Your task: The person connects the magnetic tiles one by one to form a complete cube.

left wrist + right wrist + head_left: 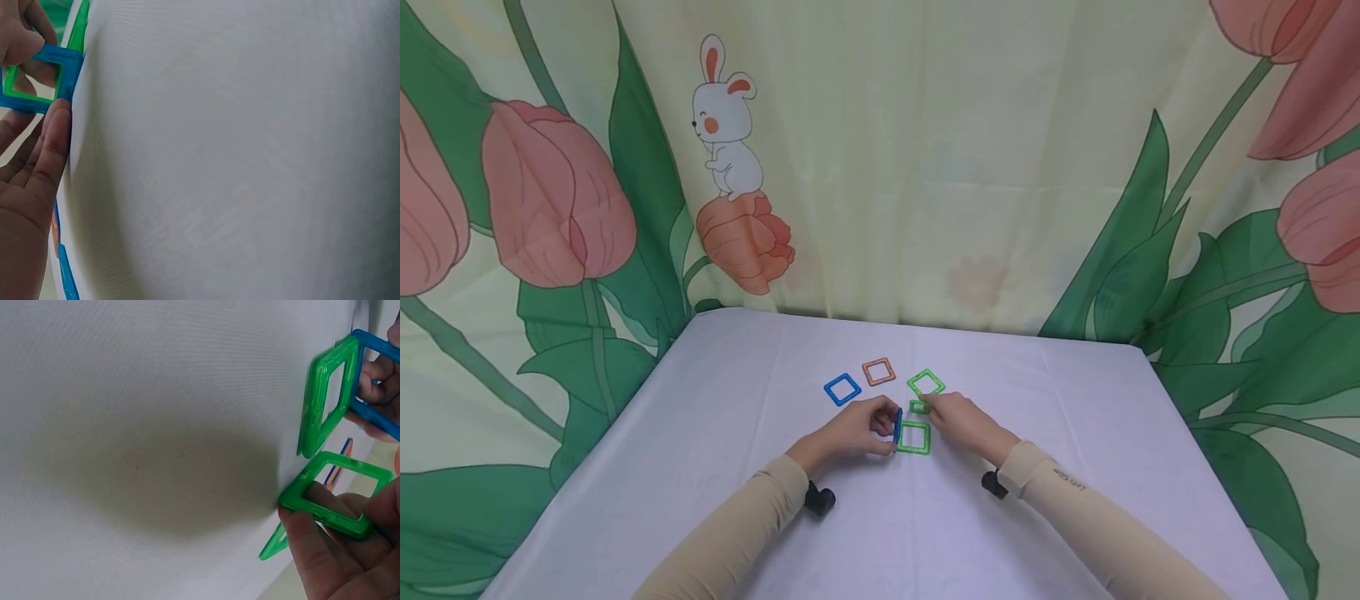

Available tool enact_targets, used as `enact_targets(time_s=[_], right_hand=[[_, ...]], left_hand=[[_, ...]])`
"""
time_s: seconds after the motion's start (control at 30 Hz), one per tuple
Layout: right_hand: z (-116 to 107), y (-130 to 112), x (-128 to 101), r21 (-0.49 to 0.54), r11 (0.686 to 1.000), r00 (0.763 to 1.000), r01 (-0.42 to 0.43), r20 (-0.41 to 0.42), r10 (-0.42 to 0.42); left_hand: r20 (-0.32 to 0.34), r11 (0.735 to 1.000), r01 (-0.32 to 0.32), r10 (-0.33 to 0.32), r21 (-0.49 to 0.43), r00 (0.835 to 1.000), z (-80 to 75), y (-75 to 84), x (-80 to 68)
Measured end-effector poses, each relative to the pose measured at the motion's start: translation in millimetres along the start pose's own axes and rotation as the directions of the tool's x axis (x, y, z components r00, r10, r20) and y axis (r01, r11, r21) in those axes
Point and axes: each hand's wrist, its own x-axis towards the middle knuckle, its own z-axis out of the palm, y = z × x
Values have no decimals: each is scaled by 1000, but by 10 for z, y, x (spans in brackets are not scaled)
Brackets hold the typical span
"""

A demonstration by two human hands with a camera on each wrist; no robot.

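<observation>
No legible text found. A small dark mark on the right sleeve (1070, 481) is too small to read.

1. Translucent glossy plastic, smooth: upright blue square frame (897, 425), pinched by left hand (853, 431).
2. Same glossy see-through plastic, faintly ribbed inside: flat green square frame (914, 438) and tilted green square frame (334, 495), gripped by right hand (958, 421).
3. Shiny plastic too: loose blue frame (842, 389), orange frame (878, 372), far green frame (926, 383).
4. Matt white woven cloth, fine-grained, slightly creased: table cover (715, 450).
5. Soft matt printed fabric, tulips and rabbit: backdrop curtain (925, 150).
6. Matt beige knit: sleeves (730, 542).
</observation>
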Motion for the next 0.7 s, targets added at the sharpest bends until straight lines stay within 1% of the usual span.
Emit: enact_targets(time_s=[0.27, 0.5, 0.7], right_hand=[[52, -54, 12, -25, 999, 999, 35, 3, -35], [89, -74, 30, -35, 999, 999, 38, 12, -38], [86, -76, 30, -32, 998, 998, 55, 9, -55]], left_hand=[[-15, 1000, 4, -4, 0, 1000, 26, 6, -7], [-21, 1000, 13, -13, -9, 1000, 29, 11, -9], [-22, 999, 38, -38, -18, 999, 24, 17, -8]])
